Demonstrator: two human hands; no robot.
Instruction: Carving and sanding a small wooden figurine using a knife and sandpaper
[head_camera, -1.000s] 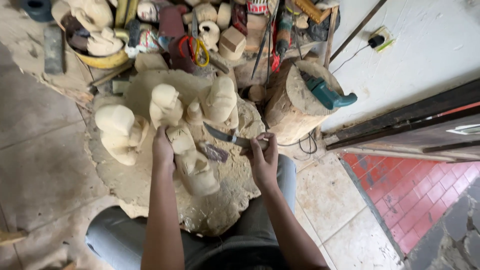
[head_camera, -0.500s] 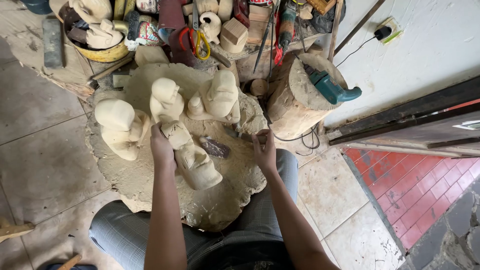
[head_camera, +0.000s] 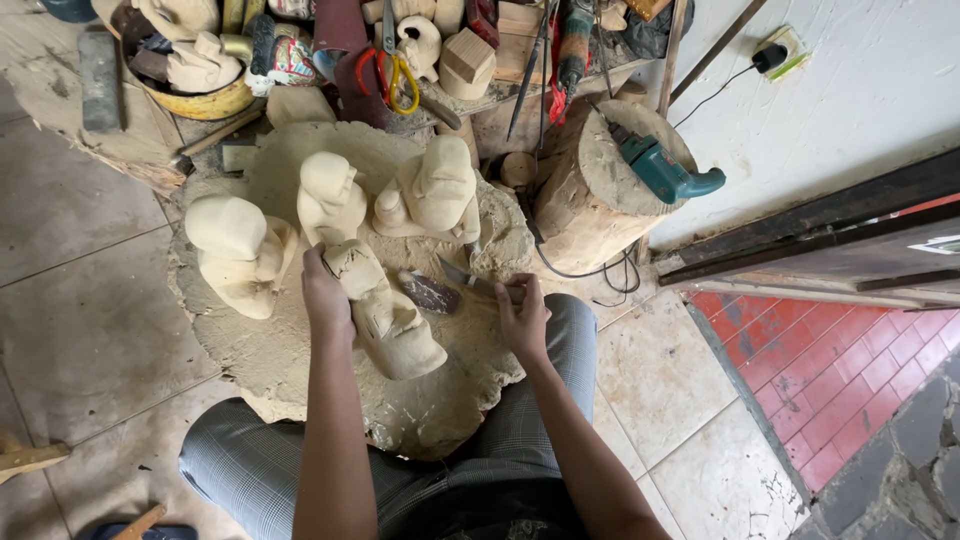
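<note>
Down on the round, dust-coated work slab (head_camera: 300, 370), a pale carved wooden figure (head_camera: 385, 310) lies on its side, head end pointing away from the person and base toward the knees. The left hand (head_camera: 326, 293) is closed around the upper part of that figure, fingers wrapped over its far end. Just beside the figure, on its right, lies a small dark stone-like block (head_camera: 430, 292), touching the slab. The right hand (head_camera: 522, 318) is curled around the handle of a curved-bladed carving knife (head_camera: 470, 280), whose blade points left toward the dark block; whether the tip touches it cannot be told. Behind the lying figure stand three more pale carvings: a broad-headed one (head_camera: 235, 250) at the left edge of the slab, a narrower one (head_camera: 330, 195) just behind the left hand, and a seated-looking one (head_camera: 435, 190) to its right. Beyond the slab, a thick log stump (head_camera: 590, 205) carries a teal power tool (head_camera: 660, 170), its black cable trailing to the floor. Further back sit a yellow bowl (head_camera: 205, 100) of wood pieces and yellow-handled scissors (head_camera: 400, 80). Grey checked trousers (head_camera: 240, 470) cover the person's legs under the slab
</note>
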